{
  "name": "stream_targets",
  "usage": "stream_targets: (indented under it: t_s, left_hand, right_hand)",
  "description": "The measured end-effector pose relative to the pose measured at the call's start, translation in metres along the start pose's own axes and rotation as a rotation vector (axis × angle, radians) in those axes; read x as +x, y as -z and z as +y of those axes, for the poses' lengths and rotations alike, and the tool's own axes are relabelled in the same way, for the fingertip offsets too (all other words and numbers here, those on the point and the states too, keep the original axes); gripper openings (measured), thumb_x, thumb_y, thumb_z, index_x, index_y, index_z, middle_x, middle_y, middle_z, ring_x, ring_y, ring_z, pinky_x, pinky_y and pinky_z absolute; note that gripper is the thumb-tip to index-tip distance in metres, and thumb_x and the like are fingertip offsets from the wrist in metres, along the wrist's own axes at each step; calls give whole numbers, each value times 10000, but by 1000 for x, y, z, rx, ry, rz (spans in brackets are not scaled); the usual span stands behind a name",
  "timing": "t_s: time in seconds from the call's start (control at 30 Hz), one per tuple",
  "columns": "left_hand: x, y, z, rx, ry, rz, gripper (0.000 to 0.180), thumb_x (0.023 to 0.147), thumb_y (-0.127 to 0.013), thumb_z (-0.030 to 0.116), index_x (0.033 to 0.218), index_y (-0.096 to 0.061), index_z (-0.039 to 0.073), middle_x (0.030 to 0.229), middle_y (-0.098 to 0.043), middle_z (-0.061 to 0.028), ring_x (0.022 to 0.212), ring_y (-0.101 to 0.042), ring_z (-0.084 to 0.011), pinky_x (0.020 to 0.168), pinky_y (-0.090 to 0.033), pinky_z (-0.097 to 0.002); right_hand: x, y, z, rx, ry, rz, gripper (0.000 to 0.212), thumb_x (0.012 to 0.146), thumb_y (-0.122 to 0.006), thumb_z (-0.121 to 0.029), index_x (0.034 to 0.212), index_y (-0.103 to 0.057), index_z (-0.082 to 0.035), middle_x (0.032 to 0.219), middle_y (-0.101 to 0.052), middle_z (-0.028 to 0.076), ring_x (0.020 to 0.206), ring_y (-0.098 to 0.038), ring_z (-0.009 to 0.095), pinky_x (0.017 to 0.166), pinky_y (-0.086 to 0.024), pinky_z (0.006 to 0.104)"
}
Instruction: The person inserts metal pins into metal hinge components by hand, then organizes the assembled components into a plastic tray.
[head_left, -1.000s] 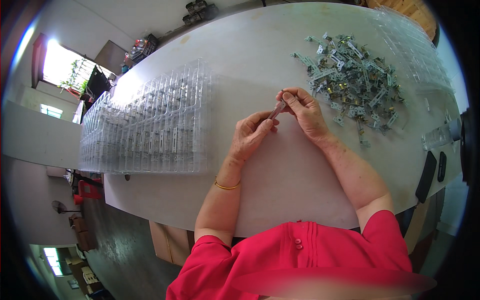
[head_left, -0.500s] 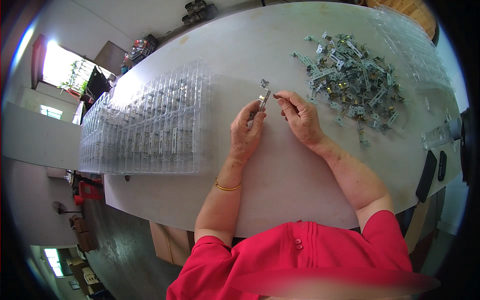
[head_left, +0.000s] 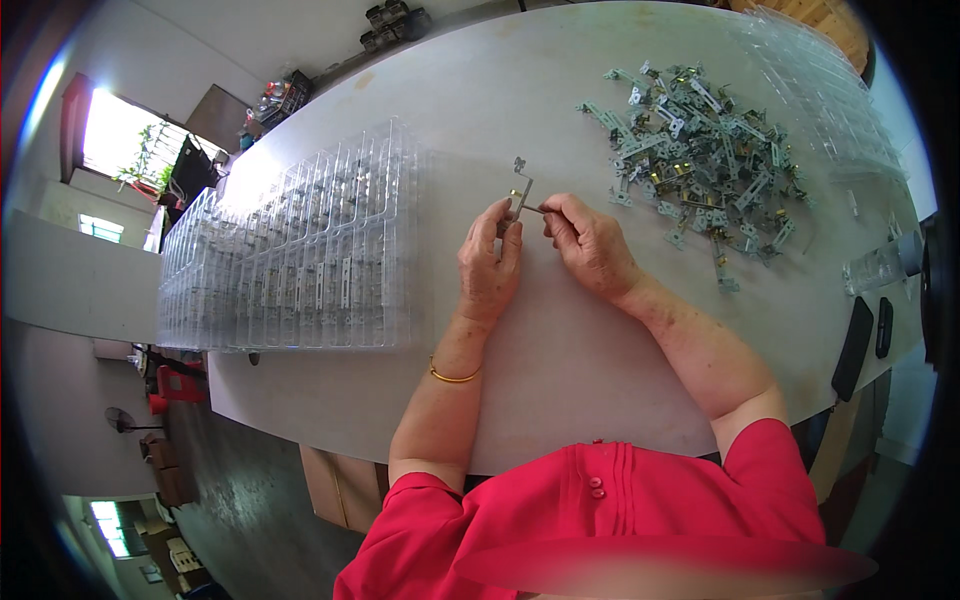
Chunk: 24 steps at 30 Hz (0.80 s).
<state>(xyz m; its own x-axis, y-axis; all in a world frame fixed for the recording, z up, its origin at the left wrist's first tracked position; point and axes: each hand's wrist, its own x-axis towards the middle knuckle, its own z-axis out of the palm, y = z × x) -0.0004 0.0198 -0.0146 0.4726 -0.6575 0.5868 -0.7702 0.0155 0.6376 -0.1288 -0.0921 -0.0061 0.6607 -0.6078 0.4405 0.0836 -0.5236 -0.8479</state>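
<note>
My left hand (head_left: 488,268) is closed around the lower end of a small metal bracket (head_left: 525,188), which stands up from the fingers with a bent tip and a brass-coloured bit on its side. My right hand (head_left: 592,252) pinches a short thin dark piece (head_left: 534,209); its far end meets the bracket just above my left fingertips. Too little of that piece shows to tell its kind. To the right lies a heap of similar metal brackets (head_left: 700,150), some with brass-coloured parts. Clear plastic trays (head_left: 403,240) stand left of my hands, their slots filled with brackets.
More clear plastic trays (head_left: 820,95) lie at the far right. By the right edge of the table (head_left: 590,400) are a clear bottle (head_left: 872,272), a black phone-like slab (head_left: 853,348) and a smaller black object (head_left: 884,327).
My right hand has moved slightly left, bringing the thin dark piece from apart to against the bracket. The bracket has turned a little in my left hand.
</note>
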Motion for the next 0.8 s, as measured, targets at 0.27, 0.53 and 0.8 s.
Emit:
stream_targets:
  t_s: [0.27, 0.53, 0.8]
  left_hand:
    - [0, 3, 5, 42, 28, -33, 299, 929, -638, 37, 1223, -600, -6, 1027, -675, -131, 860, -673, -233, 764, -553, -348]
    - [-2, 0, 5, 41, -31, -88, 300, 919, -632, 21, 1212, -589, -23, 1025, -667, -163, 867, -663, -297, 767, -551, -375]
    - [-2, -1, 1, 47, -53, -82, 299, 921, -629, 24, 1213, -589, -23, 1035, -667, -167, 881, -668, -295, 764, -549, -376]
  right_hand:
    - [-2, -1, 0, -114, 83, -42, 66, 968, -593, -117, 1017, -587, -72, 743, -648, 156, 677, -652, 352, 577, -495, 423]
    - [-2, 0, 2, -154, 138, -68, 66, 979, -590, -148, 988, -600, -84, 691, -629, 151, 638, -635, 363, 552, -479, 435]
    - [-2, -1, 5, -121, 113, -81, 63, 968, -596, -143, 969, -585, -82, 724, -640, 159, 675, -637, 373, 572, -478, 446]
